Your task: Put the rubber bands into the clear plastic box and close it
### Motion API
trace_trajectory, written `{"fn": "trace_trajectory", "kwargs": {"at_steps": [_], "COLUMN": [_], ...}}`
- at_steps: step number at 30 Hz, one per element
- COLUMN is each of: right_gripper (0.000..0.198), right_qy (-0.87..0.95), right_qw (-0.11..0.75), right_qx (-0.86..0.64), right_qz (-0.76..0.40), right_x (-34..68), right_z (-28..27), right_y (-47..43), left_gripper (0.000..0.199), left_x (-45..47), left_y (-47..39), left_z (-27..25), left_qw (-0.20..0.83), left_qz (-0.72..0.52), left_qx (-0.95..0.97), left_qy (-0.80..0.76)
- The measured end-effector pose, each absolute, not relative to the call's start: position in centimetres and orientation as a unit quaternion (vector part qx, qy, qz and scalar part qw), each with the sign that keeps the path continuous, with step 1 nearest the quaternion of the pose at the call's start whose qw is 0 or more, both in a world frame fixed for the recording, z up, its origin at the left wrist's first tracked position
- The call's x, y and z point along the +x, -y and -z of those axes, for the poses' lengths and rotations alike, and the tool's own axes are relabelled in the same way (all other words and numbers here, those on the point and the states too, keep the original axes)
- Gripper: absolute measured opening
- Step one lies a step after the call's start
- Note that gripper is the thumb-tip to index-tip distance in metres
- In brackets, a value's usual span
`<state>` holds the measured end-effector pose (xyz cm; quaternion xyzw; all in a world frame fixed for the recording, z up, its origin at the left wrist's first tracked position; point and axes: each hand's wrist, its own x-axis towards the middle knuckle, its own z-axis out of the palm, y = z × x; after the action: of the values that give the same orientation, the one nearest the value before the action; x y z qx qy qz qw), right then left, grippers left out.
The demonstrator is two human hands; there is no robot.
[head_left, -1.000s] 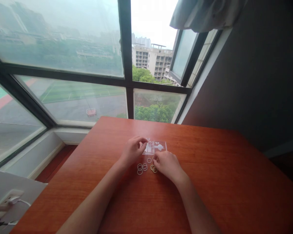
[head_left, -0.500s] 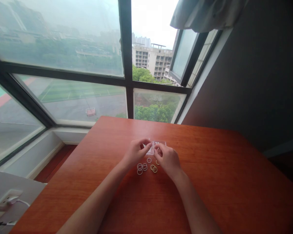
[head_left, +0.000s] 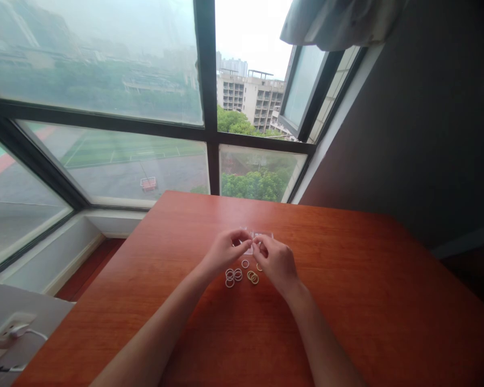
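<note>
My left hand (head_left: 229, 248) and my right hand (head_left: 275, 260) meet fingertip to fingertip above a small clear plastic case (head_left: 269, 235). Both are closed in a pinch; whatever lies between the fingertips is too small to make out. The hands cover much of the case. Just below them, on the brown wooden table (head_left: 339, 258), lie several pale rings (head_left: 234, 276) in a cluster on the left. Some yellowish rings (head_left: 253, 277) overlap one another to their right. A single pale ring (head_left: 245, 264) sits apart, and another yellowish ring (head_left: 259, 266) is partly hidden by my right hand.
Dark-framed windows (head_left: 212, 166) stand behind the table's far edge. A grey wall (head_left: 407, 134) rises on the right. At lower left, a wall socket (head_left: 14, 330) holds a white plug with its cable.
My fingertips have come together from slightly apart, the right hand shifting a little left. The rings lie as before, and the whole view has moved slightly.
</note>
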<state>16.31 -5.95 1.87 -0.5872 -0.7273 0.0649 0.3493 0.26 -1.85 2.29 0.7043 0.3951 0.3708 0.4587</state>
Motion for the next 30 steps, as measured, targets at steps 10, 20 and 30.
{"fn": "trace_trajectory", "kwargs": {"at_steps": [10, 20, 30], "right_gripper": [0.016, 0.014, 0.014], "right_qy": [0.733, 0.730, 0.744], "right_qw": [0.325, 0.202, 0.113], "right_qx": [-0.590, -0.632, -0.627], "right_qz": [-0.096, -0.162, -0.201], "right_x": [17.1, 19.6, 19.3], "right_z": [-2.1, -3.2, -3.1], "right_y": [5.7, 5.6, 5.9], "left_gripper": [0.017, 0.015, 0.016], "left_x": [-0.7, -3.5, -3.7], "left_y": [1.6, 0.5, 0.2], "left_z": [-2.8, -3.1, -2.5], "left_qw": [0.377, 0.271, 0.221], "left_qz": [-0.362, -0.289, -0.317], "left_qx": [0.742, 0.782, 0.774], "left_qy": [-0.420, -0.480, -0.502]}}
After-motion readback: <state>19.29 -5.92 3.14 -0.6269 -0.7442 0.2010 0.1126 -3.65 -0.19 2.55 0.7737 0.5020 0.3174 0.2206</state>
